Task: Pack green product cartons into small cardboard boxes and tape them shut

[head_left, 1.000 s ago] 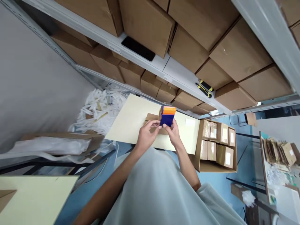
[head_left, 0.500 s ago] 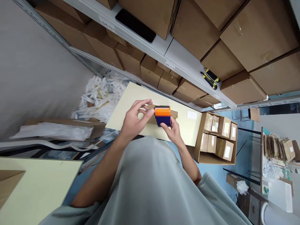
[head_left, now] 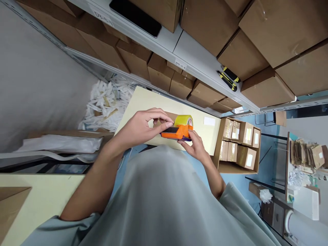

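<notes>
My right hand (head_left: 195, 145) is closed around the lower right side of an orange and dark blue tape dispenser (head_left: 183, 131). A yellow roll of packing tape (head_left: 182, 119) shows on its far side, its round core facing right. My left hand (head_left: 151, 124) meets the dispenser's left end, thumb and fingertips drawn together there. Whether those fingertips also pinch the tape's loose end cannot be made out. Beneath the hands, a brown cardboard piece (head_left: 170, 115), partly hidden, lies on the pale yellow tabletop (head_left: 153, 100).
A carton (head_left: 217, 150) with several small taped boxes stands right of the table. Above the far edge runs a shelf (head_left: 194, 51) with cardboard boxes, a black phone (head_left: 135, 17) and two utility knives (head_left: 228, 80). White paper scraps (head_left: 107, 102) are heaped at left.
The dispenser has been turned, so the yellow roll now shows and its orange part points left. My left fingers have closed in on its left end; my right hand keeps hold.
</notes>
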{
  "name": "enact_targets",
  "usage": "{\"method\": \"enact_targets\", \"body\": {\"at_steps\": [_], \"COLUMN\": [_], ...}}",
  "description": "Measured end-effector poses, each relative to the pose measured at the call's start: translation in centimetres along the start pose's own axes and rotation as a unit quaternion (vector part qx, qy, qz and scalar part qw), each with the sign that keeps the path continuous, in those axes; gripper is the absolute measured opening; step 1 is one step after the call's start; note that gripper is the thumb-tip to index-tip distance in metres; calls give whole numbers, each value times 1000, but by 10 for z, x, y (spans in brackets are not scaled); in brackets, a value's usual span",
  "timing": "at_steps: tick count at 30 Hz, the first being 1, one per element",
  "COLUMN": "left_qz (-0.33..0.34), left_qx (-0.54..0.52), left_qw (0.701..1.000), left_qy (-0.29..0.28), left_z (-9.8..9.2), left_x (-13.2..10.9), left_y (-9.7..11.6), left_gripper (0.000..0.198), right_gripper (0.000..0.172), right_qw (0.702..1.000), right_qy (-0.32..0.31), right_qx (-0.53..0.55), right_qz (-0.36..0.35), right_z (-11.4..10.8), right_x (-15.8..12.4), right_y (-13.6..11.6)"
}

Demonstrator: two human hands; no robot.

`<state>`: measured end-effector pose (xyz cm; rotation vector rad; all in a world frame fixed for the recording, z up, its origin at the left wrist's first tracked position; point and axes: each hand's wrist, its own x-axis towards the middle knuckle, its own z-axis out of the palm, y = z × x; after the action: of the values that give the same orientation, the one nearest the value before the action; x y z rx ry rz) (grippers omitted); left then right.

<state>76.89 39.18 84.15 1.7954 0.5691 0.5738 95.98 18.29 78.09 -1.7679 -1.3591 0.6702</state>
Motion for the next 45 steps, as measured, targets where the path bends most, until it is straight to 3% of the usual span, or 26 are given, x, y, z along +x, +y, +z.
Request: {"method": "enact_targets", "body": {"at_steps": [6, 12, 15, 20, 25, 30, 33, 38, 45], "left_qz": [18, -38, -73, -157, -261, -316, -344, -369, -388], "left_qx": [24, 10, -1, -60, -192, -299, -321, -331, -316], "left_qw": [999, 992, 986, 948, 896, 821, 794, 773, 771], "left_qy": [32, 121, 152, 271, 302, 370, 384, 396, 395], "left_z": [12, 39, 46, 35, 43, 68, 75, 80, 90], "left_x": [-7, -26, -36, -44, -45, -41, -38, -36, -34], "left_y": [-3, -23, -39, -79, -126, -164, -184, -211, -241], "left_gripper": [30, 25, 24, 26, 35, 29, 25, 24, 25], "right_gripper": [45, 44, 43, 44, 50, 56, 62, 70, 68], "right_qw": [1000, 991, 980, 965, 944, 911, 887, 868, 859], "right_qy": [-7, -107, -172, -235, -289, -354, -399, -428, -438], "right_qx": [9, 10, -11, -33, -9, -33, -26, -1, -22], "right_qz": [27, 80, 97, 112, 158, 208, 230, 250, 264], "right_z": [-1, -13, -27, -53, -66, -58, -48, -34, -21], "right_x": [-4, -8, -3, 15, 54, 108, 131, 146, 155], "right_y": [9, 10, 10, 21, 36, 50, 59, 66, 63]}}
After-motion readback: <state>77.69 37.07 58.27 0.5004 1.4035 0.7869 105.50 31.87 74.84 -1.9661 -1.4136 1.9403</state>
